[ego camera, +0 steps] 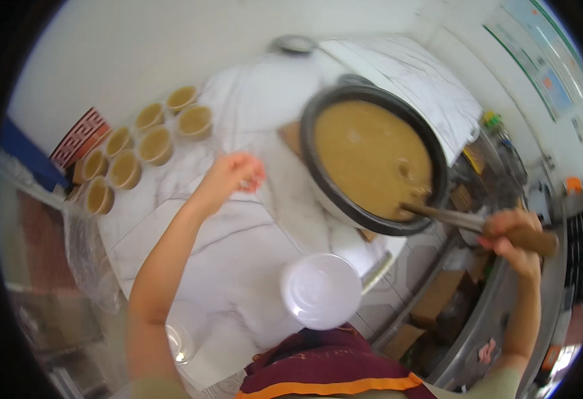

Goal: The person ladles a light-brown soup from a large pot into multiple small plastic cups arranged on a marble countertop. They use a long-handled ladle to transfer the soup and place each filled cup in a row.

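Observation:
My right hand (513,239) grips the wooden handle of a ladle (453,217), its metal shaft running over the pot's near right rim. The ladle's far end is hidden in the thick tan-brown liquid (371,149). That liquid nearly fills a large round pot (314,172) with a wide black rim. Over the table, left of the pot, my left hand (236,174) is blurred; its fingers are loosely curled and slightly apart, with nothing visible in them. Beyond it stand several clear plastic cups (156,147) of similar liquid, in two rows. A whitish plastic tub (321,292) sits before me.
The marble-patterned table (231,239) has a curved edge. A board (289,137) shows under the pot. Clear plastic (179,341) lies by my left forearm, and a plastic bag (89,254) hangs at the left. Cardboard boxes (441,294) are low on the right.

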The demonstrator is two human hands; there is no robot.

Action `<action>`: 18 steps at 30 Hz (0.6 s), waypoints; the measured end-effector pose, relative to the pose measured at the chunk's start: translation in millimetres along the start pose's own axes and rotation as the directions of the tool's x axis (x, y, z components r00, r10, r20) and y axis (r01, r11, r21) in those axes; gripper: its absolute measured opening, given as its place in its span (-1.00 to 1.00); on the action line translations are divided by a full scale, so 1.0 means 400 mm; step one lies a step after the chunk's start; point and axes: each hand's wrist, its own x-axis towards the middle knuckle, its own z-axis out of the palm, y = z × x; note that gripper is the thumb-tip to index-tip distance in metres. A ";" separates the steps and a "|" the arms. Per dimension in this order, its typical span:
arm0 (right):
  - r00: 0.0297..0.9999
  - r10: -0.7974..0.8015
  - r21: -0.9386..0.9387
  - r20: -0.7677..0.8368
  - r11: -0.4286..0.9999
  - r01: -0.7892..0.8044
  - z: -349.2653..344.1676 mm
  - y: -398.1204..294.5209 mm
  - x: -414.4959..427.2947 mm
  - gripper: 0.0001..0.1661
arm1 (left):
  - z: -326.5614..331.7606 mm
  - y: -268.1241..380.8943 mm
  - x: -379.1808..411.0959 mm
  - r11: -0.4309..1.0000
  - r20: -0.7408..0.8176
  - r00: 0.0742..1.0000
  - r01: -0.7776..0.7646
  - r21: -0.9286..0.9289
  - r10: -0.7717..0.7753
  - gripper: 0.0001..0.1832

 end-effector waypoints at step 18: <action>0.922 0.089 0.392 -0.376 0.917 0.071 0.115 0.256 0.133 -0.90 | 0.326 0.028 -0.280 0.359 0.280 0.868 -0.436 0.825 0.410 -0.92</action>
